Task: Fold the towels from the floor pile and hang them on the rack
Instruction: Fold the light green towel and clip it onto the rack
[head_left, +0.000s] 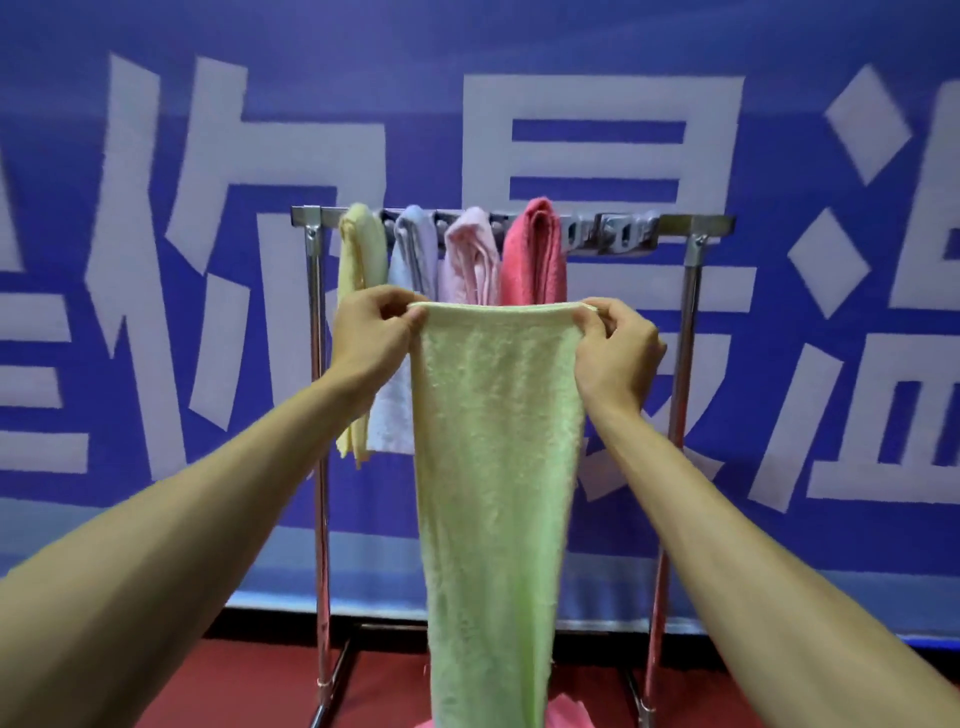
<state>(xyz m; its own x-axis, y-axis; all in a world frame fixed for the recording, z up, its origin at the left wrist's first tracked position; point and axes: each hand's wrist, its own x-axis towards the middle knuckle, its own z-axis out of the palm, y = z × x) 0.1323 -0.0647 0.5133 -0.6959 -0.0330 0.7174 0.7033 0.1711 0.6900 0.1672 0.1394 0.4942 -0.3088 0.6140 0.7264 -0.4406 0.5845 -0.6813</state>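
Holding entry, one item in hand: green towel (493, 441), pale terry, doubled lengthwise into a long narrow strip. It hangs in front of the rack (691, 228) and apart from it, with the top edge level and the lower end dropping toward the red floor (234, 686). Judged reason: letting the length hang by its own weight pulls the fold straight and shows whether the edges line up before it goes over the bar.

Left hand (374, 332): thumb and curled fingers pinch the upper left corner and hold nothing else.
Right hand (615, 348): the same pinch on the upper right corner. The hands sit just the strip's width apart, which keeps the top edge taut.

Rack: metal, with two uprights and one top bar carrying a grey clip strip (608, 234). Four folded towels are draped over the bar, side by side from the left: yellow towel (361, 244), light blue towel (415, 244), pale pink towel (470, 254), coral towel (535, 249). They are packed closely toward the left end, so the right stretch of bar is bare. That is the likely slot for the green towel, just beside the coral one.

Floor pile: pink cloth (566, 719) shows at the bottom edge beside the green towel's lower end. It is mostly hidden, so the count cannot be told.

Backdrop: blue banner (571, 78) with large white characters.

Progress, as judged: four hung, one in hand, at least one left. The next move calls for lifting the top edge above the bar, shifting right, and draping it with even halves so it does not slide off.
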